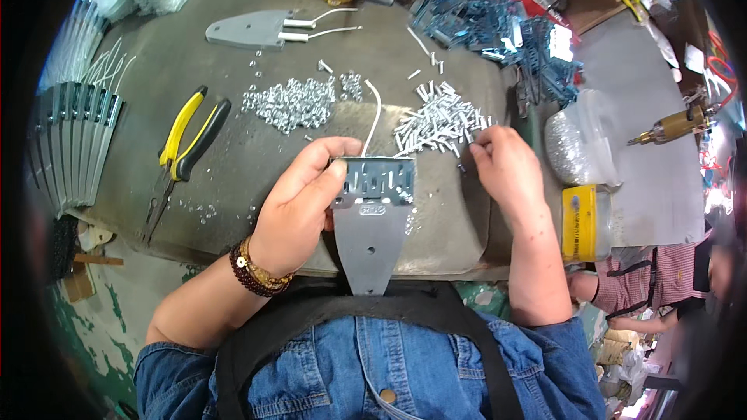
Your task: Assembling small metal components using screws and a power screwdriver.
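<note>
My left hand [299, 202] grips the wide end of a grey tapered plate [369, 245], its thumb on the front. Across that end lies a dark slotted metal bracket [375, 180], and a white wire [379, 113] sticks up behind it. My right hand [507, 167] is at the right edge of a pile of small silver screws or rivets [440, 120], with its fingertips pinched together. Whatever is between those fingertips is too small to make out. Left of the screws lies a heap of small silver nuts [292, 105].
Long-nosed pliers [187, 136] with yellow-black handles lie left. Another grey plate [247, 29] with wires lies farther back. Blue metal brackets [475, 23] are heaped at far right. A clear tub [580, 144], a yellow-labelled box [583, 222] and a brass-coloured power driver [669, 129] are right.
</note>
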